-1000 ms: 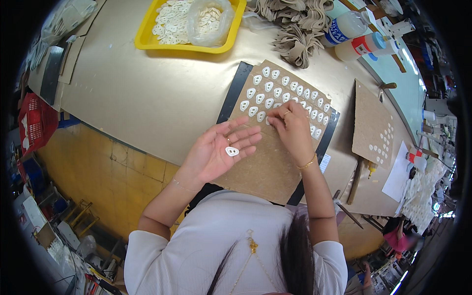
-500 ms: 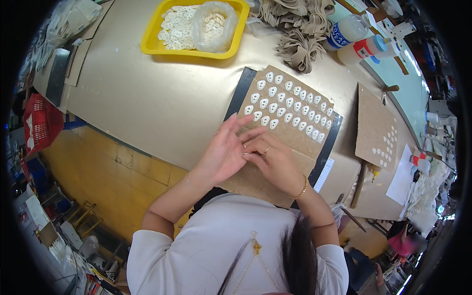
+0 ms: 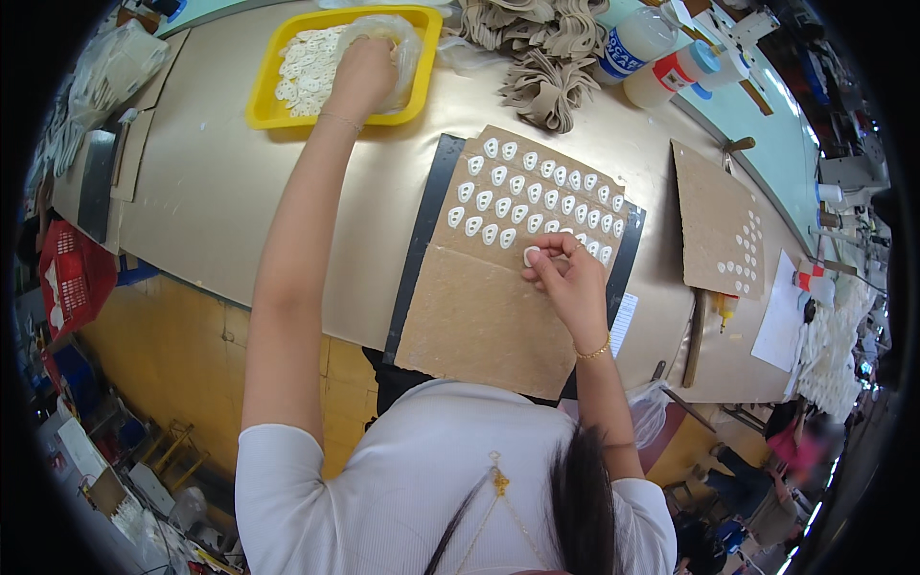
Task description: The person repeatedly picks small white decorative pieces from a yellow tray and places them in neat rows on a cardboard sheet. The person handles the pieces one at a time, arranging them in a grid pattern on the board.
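Observation:
My left hand (image 3: 364, 75) reaches into a clear plastic bag (image 3: 408, 46) inside a yellow tray (image 3: 261, 117); its fingers are hidden there. Beside the bag, the tray holds a heap of flat white pieces (image 3: 307, 72). Between thumb and fingertips my right hand (image 3: 575, 286) pinches a small white rounded piece (image 3: 530, 256), just below the rows on a brown cardboard sheet (image 3: 479, 311). Those rows are white oval pieces with holes (image 3: 472, 226), several to each row. Part of the lowest row is covered by my right hand. A dark board (image 3: 410, 278) lies under the cardboard.
Bundles of beige cut shapes (image 3: 539, 88) lie at the back, beside a clear bottle (image 3: 634, 43) and a bottle with a blue cap (image 3: 671, 75). Right of my board are a second cardboard sheet (image 3: 704, 225) with small white pieces and a wooden stick (image 3: 695, 340).
My hands were together over the cardboard and have parted. The left has moved far forward into the bag in the tray; the right has shifted right, with a white piece showing in its fingers.

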Action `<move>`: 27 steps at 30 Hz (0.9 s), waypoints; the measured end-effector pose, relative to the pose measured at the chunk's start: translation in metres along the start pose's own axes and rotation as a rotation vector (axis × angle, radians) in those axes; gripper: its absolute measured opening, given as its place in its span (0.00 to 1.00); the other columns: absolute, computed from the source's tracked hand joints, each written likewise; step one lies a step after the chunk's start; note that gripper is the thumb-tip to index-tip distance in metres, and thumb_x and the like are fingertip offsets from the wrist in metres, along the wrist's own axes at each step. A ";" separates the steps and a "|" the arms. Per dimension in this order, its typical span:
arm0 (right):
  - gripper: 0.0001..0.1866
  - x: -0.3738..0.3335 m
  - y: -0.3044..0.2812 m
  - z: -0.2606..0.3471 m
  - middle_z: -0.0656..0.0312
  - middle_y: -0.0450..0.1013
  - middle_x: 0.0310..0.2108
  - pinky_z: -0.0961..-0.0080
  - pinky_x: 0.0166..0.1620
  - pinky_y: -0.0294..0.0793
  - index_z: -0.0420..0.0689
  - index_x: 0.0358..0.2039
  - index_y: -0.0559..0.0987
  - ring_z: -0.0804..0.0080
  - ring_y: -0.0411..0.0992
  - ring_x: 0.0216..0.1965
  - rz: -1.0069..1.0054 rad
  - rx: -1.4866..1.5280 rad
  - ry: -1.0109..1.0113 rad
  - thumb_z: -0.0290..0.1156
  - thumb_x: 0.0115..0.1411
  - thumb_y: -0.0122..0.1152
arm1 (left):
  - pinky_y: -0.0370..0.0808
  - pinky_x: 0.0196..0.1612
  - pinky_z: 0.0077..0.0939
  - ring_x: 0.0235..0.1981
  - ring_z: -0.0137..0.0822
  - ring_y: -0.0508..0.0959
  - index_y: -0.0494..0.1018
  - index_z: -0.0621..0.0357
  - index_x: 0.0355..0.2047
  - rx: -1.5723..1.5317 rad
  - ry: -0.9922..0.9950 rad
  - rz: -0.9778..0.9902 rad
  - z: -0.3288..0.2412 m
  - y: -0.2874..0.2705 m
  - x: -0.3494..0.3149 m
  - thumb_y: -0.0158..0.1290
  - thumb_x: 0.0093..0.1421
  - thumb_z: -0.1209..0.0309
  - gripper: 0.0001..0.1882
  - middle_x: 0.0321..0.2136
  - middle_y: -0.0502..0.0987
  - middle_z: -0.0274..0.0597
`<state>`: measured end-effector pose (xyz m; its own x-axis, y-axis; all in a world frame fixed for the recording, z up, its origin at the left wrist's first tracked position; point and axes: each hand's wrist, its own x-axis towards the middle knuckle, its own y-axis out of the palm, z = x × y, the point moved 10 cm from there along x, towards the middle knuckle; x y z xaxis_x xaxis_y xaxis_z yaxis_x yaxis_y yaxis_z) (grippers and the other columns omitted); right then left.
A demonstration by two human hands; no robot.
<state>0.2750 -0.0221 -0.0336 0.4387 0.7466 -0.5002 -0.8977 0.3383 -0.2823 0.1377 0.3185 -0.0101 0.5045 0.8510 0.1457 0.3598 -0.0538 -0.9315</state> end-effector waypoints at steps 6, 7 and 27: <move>0.08 0.010 0.003 0.002 0.59 0.78 0.25 0.83 0.27 0.73 0.35 0.37 0.78 0.79 0.77 0.25 -0.019 -0.106 -0.048 0.27 0.59 0.59 | 0.71 0.49 0.43 0.41 0.59 0.75 0.75 0.62 0.42 0.153 0.013 0.014 -0.010 0.012 0.002 0.47 0.52 0.75 0.16 0.40 0.73 0.64; 0.08 0.010 0.005 0.003 0.59 0.77 0.26 0.82 0.28 0.73 0.36 0.36 0.78 0.78 0.77 0.25 -0.015 -0.131 -0.036 0.27 0.58 0.60 | 0.71 0.49 0.44 0.41 0.60 0.75 0.74 0.62 0.41 0.169 0.022 0.016 -0.014 0.011 0.001 0.46 0.53 0.75 0.15 0.40 0.73 0.65; 0.06 -0.007 -0.011 0.042 0.61 0.70 0.29 0.79 0.26 0.66 0.39 0.32 0.79 0.75 0.65 0.21 -0.230 -0.344 -0.380 0.27 0.54 0.65 | 0.74 0.44 0.42 0.39 0.56 0.78 0.72 0.63 0.40 0.015 0.008 0.069 0.010 0.033 0.011 0.49 0.56 0.71 0.13 0.34 0.77 0.61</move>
<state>0.2797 -0.0071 0.0074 0.5190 0.8508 -0.0819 -0.6873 0.3584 -0.6318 0.1479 0.3312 -0.0428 0.5343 0.8411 0.0837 0.3122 -0.1043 -0.9443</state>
